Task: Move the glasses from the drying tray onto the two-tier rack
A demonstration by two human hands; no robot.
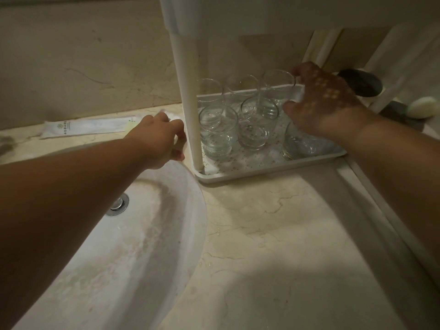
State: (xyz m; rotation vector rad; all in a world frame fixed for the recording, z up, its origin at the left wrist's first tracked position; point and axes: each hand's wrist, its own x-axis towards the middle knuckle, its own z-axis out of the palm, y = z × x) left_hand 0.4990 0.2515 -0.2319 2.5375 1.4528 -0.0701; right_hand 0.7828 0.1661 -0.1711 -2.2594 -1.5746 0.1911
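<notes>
Six glasses (258,122) appear to stand in the white tray (269,166) at the foot of a white post (188,103), though reflections in the dim light make the count uncertain. The tray with its post and the white shelf (285,13) overhead looks like the two-tier rack itself, so I judge the glasses are largely placed and little is left, unless the upper tier is the goal. The right hand (323,108) reaches over the tray's far right corner, fingers curled round the rim of the back-right glass (278,86), thumb toward its side, apparently gripping it; another glass sits just under the wrist. The left hand (159,136) lies left of the post, fingers bent onto the tray's near-left edge as if steadying it, though whether they truly clasp the rim I cannot tell. Beyond its fingertips lies a white sachet (88,127) against the wall; beneath the forearm is the sink basin (147,234) with its drain (117,206). Past the right hand's knuckles sit a dark dish (364,83) and a pale soap (422,107). The post and crowded neighbouring glasses hem in any lift.
</notes>
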